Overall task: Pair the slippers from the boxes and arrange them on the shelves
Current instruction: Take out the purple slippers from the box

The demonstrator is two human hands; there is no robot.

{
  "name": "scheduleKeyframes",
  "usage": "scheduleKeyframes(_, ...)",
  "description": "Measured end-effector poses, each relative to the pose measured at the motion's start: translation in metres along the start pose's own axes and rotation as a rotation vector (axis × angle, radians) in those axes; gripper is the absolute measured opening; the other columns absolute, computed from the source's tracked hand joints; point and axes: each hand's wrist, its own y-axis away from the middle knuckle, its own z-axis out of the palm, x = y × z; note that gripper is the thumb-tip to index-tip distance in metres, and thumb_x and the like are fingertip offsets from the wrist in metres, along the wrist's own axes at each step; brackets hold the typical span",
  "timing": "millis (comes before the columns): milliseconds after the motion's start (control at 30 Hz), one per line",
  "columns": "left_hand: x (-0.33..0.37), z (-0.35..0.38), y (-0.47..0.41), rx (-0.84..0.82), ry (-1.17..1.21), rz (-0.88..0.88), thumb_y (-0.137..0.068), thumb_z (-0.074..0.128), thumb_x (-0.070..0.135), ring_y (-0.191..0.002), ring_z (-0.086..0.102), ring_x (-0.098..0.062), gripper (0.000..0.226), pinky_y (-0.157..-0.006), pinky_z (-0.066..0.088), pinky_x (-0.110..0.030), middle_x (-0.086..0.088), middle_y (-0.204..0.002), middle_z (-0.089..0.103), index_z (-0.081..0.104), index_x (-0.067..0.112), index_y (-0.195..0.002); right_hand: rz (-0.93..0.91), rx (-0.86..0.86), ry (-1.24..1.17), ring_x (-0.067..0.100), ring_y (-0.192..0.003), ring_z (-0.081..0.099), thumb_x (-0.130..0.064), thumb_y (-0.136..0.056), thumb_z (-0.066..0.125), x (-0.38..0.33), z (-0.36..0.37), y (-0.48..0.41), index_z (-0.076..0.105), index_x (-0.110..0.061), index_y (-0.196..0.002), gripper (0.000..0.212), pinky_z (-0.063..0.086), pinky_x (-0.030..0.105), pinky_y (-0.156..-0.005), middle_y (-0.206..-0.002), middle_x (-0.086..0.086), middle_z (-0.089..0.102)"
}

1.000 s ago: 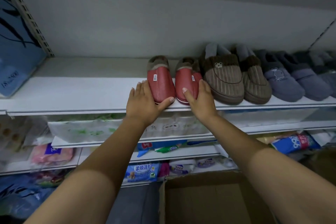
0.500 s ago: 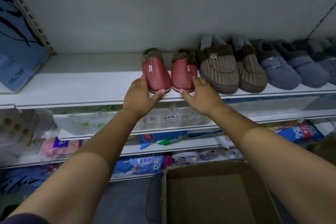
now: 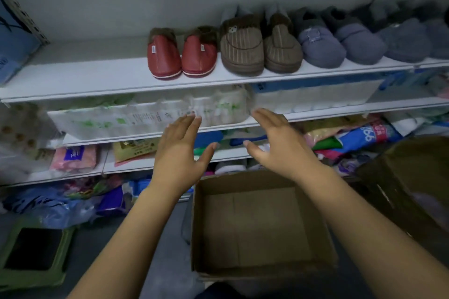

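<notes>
And the hands are coming away! The left hand (image 3: 179,150) and the right hand (image 3: 277,143) are dropping back from the top shelf (image 3: 85,73). Both are wide open now, fingers straight and spread, holding nothing at all. A moment ago they were pressing at the toes of the red slippers (image 3: 181,56), nudging them into line at the shelf's front edge. Now they are hanging in the air below that edge, in front of the lower shelves and well apart from the pair.

The red slippers are sitting side by side with their toes toward the front edge, a little left of the shelf's middle. They are just beside the brown slippers (image 3: 261,46), and the blue-grey slippers (image 3: 340,41) are carrying the row on toward the right end. So that pair is looking placed and done, I'd say.

The view is tipping downward too, and the cardboard box (image 3: 257,226) on the floor is coming into full sight between the forearms, showing only its bare cardboard bottom. A second, darker box (image 3: 413,177) is standing at the right, and what it is holding I cannot tell from here.

My read is that the person is going back for the next slippers. With nothing showing in this box, the darker one may be where those hands are heading.
</notes>
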Motion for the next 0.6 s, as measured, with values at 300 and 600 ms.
scheduleKeyframes(300, 0.231, 0.053, 0.095, -0.102, 0.184, 0.067, -0.093, 0.05, 0.056, -0.143, 0.04, -0.02, 0.067, -0.116, 0.037, -0.045, -0.002, -0.153, 0.047, 0.051, 0.016, -0.146, 0.149, 0.111, 0.015, 0.016, -0.144, 0.033, -0.05, -0.092, 0.061, 0.142, -0.074, 0.218, 0.039, -0.018, -0.152, 0.071, 0.034, 0.037, -0.117, -0.153, -0.001, 0.043)
scheduleKeyframes(600, 0.421, 0.117, 0.118, -0.282, 0.216, 0.298, -0.092, 0.052, 0.055, -0.139, 0.044, -0.019, 0.065, -0.114, 0.039, -0.043, -0.001, -0.149, 0.051, 0.052, 0.017, -0.144, 0.467, 0.321, -0.061, 0.022, -0.129, 0.051, -0.044, -0.087, 0.068, 0.279, -0.116, 0.391, 0.056, -0.01, -0.138, 0.063, 0.045, 0.041, -0.107, -0.137, 0.003, 0.06)
